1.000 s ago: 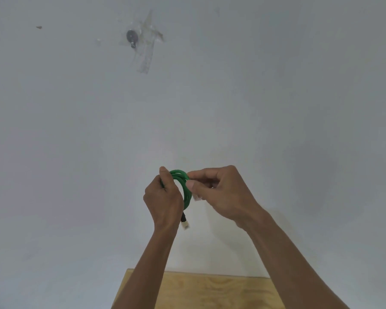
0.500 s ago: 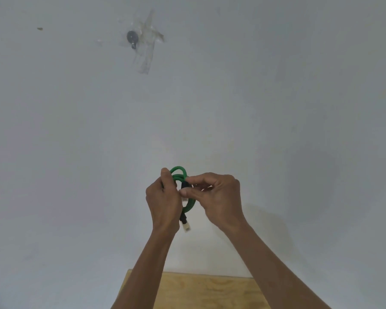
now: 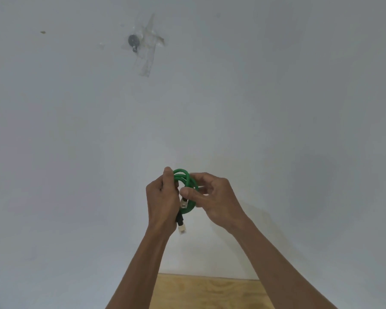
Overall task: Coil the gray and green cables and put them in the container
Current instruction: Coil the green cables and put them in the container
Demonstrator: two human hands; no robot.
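head camera looks out at a pale wall (image 3: 276, 108) with both of the person's bare forearms reaching up from the bottom edge. the left hand (image 3: 163, 201) is closed in a fist around one side of the green cable (image 3: 186, 178), its thumb standing up beside the top of the loops. the cable is wound into a small bundle of several loops held in the air between the two hands, in front of the wall and well above the wooden surface (image 3: 210, 293) that shows at the bottom of the picture. the right hand (image 3: 212, 197) pinches the other side of the bundle, thumb laid across the front of the loops, the remaining fingers curled loosely behind. one clear plug (image 3: 184, 203) lies against the loops just under the right thumb. the other end hangs below the left hand, a black sleeve ending in a second clear plug (image 3: 182, 229). high on the wall a small gray disc (image 3: 134, 41) sits under strips of clear tape (image 3: 148, 52).
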